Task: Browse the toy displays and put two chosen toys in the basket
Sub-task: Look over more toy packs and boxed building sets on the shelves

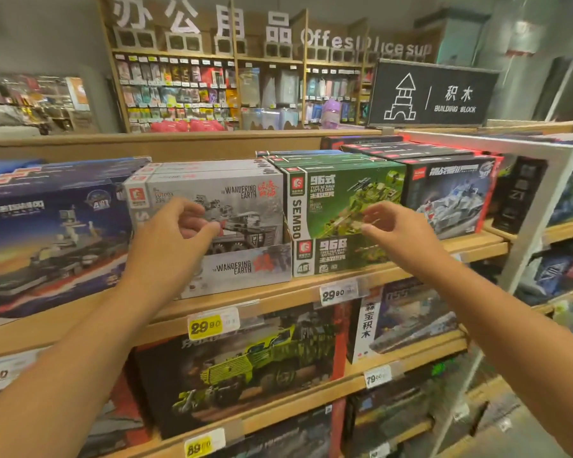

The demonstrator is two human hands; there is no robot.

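Both my arms reach up from the bottom corners of the frame toward a wooden toy shelf [278,292] stocked with boxed building-block sets. My left hand [176,233], left of centre, hangs with its fingers loosely curled and its thumb out, gripping nothing, in front of the grey-white cardboard "The Wandering Earth" truck box [242,200] that stands in a matching display tray; whether the fingertips touch the box front I cannot tell. My right hand [397,226], right of centre, is likewise loosely curled and empty, held before the green cardboard "Type 96 Main Battle Tank" box [341,193], which stands just beside the grey one. At far left sits a large dark-blue warship box [47,236]; at right, a black box picturing a pale grey tank [450,190]. Yellow and white price tags [205,327] reading 29.90 are clipped to the shelf edge under the boxes. On the tier beneath, low in the frame, stands a black-and-red box showing a lime-green armoured truck [239,368]. A black sign reading "BUILDING BLOCK" [430,94] stands at upper right, with a stationery wall [239,90] across the top behind it
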